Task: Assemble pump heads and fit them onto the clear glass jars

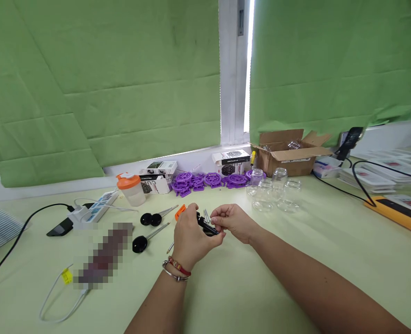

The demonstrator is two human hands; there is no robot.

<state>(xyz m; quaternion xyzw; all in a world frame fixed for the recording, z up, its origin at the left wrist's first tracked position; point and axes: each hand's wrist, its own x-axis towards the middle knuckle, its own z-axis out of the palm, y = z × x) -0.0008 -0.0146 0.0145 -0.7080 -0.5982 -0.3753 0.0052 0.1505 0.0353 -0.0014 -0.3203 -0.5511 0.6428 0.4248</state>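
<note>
In the head view my left hand (191,232) is wrapped around a black plastic part (207,226), its thumb along the near edge. My right hand (235,222) is closed in a pinch at the right end of that part; whatever small thing sits between its fingertips is hidden. Just beyond the hands lie slim silver metal pieces (206,215). An orange piece (180,212) rests beside my left hand. To the left are metal rods with round black heads (140,244), and a thin rod (170,247) lies partly behind my left wrist.
Purple plastic parts (212,180) lie along the back by printed boxes (230,162). Glass jars (263,195) stand right of them, before an open cardboard box (287,155). Left are an orange-lidded cup (131,189), a power strip (101,206) and cables. An orange-yellow power strip (400,217) is right.
</note>
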